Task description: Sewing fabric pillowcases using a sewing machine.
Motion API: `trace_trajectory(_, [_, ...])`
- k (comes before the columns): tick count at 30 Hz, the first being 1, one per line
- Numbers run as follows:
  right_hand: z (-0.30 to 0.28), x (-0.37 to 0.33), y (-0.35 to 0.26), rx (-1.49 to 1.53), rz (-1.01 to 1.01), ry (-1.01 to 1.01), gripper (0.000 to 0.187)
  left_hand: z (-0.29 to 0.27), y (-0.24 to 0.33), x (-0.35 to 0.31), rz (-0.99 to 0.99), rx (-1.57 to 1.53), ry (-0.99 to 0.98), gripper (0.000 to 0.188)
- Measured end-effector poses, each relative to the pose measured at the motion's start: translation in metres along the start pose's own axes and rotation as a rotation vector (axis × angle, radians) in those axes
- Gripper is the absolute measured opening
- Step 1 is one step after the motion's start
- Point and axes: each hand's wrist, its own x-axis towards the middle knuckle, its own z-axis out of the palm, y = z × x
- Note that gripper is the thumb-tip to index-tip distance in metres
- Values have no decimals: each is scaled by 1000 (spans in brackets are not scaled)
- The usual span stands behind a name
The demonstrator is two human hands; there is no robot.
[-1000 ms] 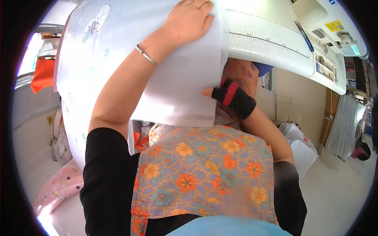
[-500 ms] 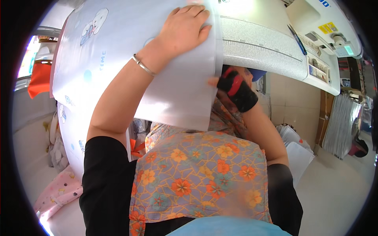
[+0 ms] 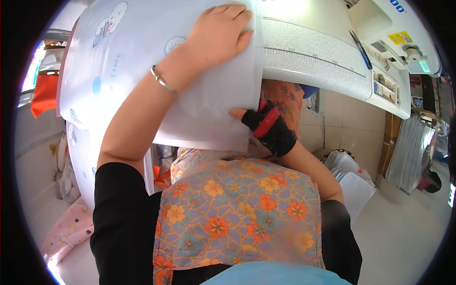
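A pale, glossy printed sheet with cartoon figures and blue dots spreads over the table and hangs over its front edge towards my lap. I cannot tell whether it is fabric or plastic. My left hand lies flat on top of it near its right edge, fingers stretched out, a silver bangle on the wrist. Lower down, my right hand, in a black and red fingerless glove, pinches the overhanging right edge. Its thumb rests on the upper face; the other fingers are mostly hidden.
A sewing machine stands at the back right. A marked ruler runs along the pale machine bed, with dark tweezers close by. Stacked white sheets and grey bundles are at right. Pink printed cloth hangs lower left.
My right hand has moved left and nearer to me, its thumb now over the sheet's edge. The sheet has shifted slightly left. My left hand stays flat on it.
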Motion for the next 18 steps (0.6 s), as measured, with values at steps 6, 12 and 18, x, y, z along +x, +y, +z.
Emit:
trace_trajectory(6, [12, 11, -13, 262, 68, 54, 36, -6, 0, 7, -69, -17, -119, 34])
trace_trajectory(12, [14, 8, -3, -25, -42, 62, 38, -6, -3, 7, -70, -18, -117, 37])
trace_trajectory(18, [10, 15, -17, 189, 164, 66, 36, 15, -13, -1, 17, 105, 21, 40])
